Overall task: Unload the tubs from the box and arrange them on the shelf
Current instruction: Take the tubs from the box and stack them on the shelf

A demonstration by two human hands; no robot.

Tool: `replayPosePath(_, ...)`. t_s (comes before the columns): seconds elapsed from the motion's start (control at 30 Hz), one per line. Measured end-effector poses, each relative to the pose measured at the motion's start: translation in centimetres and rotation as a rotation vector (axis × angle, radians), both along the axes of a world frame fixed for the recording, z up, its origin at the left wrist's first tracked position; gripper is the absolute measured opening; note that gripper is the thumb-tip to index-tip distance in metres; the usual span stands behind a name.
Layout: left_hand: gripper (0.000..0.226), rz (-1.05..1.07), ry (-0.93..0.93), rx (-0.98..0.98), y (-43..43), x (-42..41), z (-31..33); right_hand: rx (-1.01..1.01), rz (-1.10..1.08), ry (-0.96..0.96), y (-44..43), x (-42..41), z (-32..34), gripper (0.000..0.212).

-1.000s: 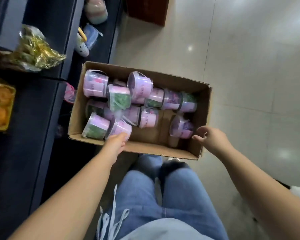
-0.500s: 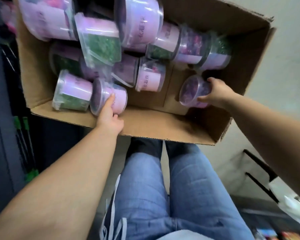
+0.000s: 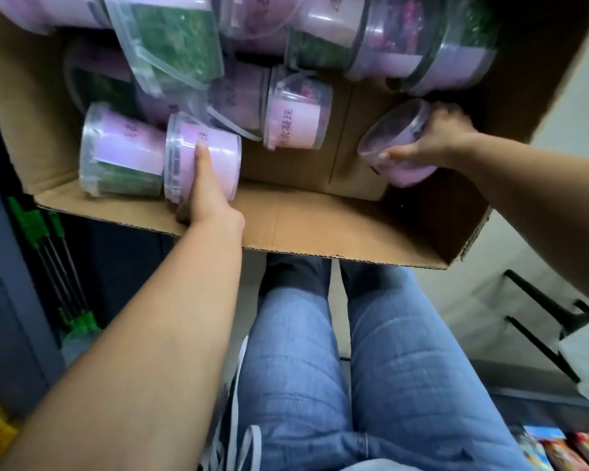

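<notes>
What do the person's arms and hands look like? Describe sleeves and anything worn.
The left forearm and right forearm are bare to the frame edge; no sleeves show. The left hand and right hand show no gloves, rings or watch. Blue jeans are worn.

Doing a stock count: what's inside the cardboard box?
The cardboard box holds clear tubs with pink labels, some green inside, piled on their sides. The left hand grips the near-left tub, the right hand the rightmost tub. Anything under the pile is covered.
</notes>
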State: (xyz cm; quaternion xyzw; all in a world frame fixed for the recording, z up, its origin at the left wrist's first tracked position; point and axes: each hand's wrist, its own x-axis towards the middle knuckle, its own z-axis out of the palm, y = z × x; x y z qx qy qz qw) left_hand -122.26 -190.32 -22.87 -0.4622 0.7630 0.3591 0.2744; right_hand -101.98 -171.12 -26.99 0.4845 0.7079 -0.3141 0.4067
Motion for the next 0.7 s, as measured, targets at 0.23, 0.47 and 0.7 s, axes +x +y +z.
replayPosePath(0.23,0.067,-0.074,0.046,0.197,0.9,0.9,1.6,-0.068,-0.553,0.144,-2.1,1.1,0.2,0.11)
replayPosePath(0.47,0.027,-0.273,0.077,0.359,-0.7,2.5,6.4,-0.465,-1.028,0.284,-2.8,2.1,7.8,0.041)
replayPosePath(0.7,0.065,-0.501,0.176,0.693,0.0,3.2,19.1,-0.465,-0.999,0.646,-2.3,-0.8,22.4,0.038)
